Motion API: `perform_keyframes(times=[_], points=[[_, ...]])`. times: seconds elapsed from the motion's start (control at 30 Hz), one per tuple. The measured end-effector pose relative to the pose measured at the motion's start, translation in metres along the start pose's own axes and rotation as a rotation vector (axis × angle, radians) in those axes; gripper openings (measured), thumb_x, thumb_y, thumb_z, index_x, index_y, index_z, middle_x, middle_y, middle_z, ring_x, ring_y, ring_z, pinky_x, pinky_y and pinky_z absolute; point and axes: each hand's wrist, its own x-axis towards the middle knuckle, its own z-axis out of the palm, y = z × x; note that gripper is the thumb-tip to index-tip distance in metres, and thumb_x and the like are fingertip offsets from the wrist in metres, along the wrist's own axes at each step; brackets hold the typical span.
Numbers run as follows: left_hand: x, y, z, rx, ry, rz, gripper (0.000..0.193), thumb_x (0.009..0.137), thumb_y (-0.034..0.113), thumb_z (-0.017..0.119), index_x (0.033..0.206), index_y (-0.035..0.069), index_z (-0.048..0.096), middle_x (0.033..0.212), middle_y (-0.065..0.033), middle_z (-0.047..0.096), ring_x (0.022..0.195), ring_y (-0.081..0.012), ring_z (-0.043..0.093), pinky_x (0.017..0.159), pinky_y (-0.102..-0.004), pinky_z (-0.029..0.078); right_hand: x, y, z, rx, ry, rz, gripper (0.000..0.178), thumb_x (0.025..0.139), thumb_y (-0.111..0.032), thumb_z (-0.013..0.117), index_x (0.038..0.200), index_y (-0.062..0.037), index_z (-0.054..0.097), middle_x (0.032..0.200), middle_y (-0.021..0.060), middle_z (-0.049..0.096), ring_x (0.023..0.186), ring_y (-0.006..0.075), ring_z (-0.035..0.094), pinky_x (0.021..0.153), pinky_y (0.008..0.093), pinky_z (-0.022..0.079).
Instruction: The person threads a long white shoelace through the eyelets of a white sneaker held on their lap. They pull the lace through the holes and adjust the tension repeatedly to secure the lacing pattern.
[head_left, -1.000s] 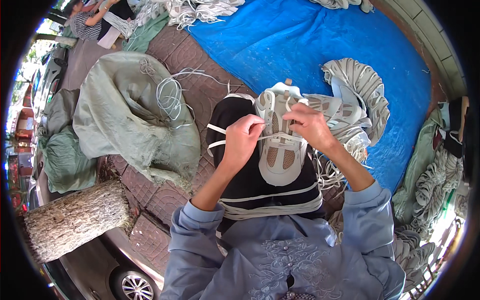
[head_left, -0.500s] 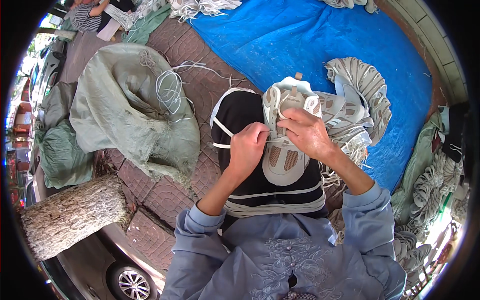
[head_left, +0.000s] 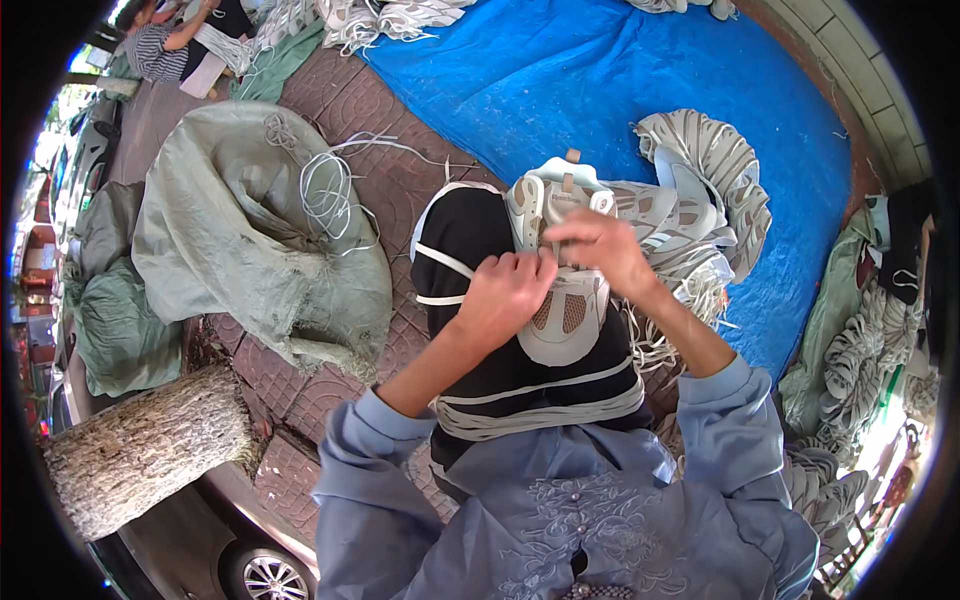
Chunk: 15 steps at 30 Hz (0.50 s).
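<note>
A beige and white sneaker (head_left: 560,347) lies on my black-covered lap (head_left: 465,222), its toe toward me. My left hand (head_left: 508,292) is closed at the lower eyelets, seemingly pinching a shoelace that its fingers mostly cover. Over the tongue and upper eyelets is my right hand (head_left: 603,250), slightly smeared, its fingers bent inward; whatever is between them is hidden. White cords (head_left: 540,418) run across my thighs, and a white strap (head_left: 443,260) crosses the black cloth left of the sneaker.
More sneaker uppers (head_left: 705,165) are stacked in a curve on the blue tarp (head_left: 560,70), with loose laces (head_left: 695,295) beside my lap. A grey-green sack (head_left: 250,230) with white cord (head_left: 330,190) sits at left, near a tree trunk (head_left: 150,440). Another person (head_left: 165,50) sits far left.
My left hand has moved right, against the sneaker's lacing. My right hand has shifted slightly and its fingers have blurred. The whole view has moved a little; the sneaker remains on my lap.
</note>
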Motion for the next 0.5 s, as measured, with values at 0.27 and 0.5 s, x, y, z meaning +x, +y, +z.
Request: perform_keyframes(times=[0.27, 0.5], points=[[0.022, -0.007, -0.004, 0.084, -0.386, 0.089, 0.015, 0.066, 0.01, 0.056, 0.077, 0.0, 0.055, 0.053, -0.0062, 0.053, 0.048, -0.0176, 0.056, 0.043, -0.0313, 0.043, -0.017, -0.005, -0.008, 0.465, 0.024, 0.374, 0.023, 0.083, -0.01, 0.056, 0.103, 0.0007, 0.061, 0.069, 0.0034, 0.058, 0.055, 0.0066, 0.047, 0.05, 0.0207, 0.039], [0.03, -0.026, -0.025, -0.951, -0.921, -0.432, 0.01, 0.077, 0.003, 0.045, 0.08, -0.001, 0.054, 0.058, -0.013, 0.059, 0.05, -0.0192, 0.062, 0.046, -0.0301, 0.049, -0.033, -0.006, -0.007, 0.257, -0.151, 0.409, 0.022, 0.082, -0.016, 0.059, 0.102, -0.0075, 0.059, 0.071, 0.0022, 0.06, 0.059, 0.0089, 0.054, 0.054, 0.0241, 0.044]])
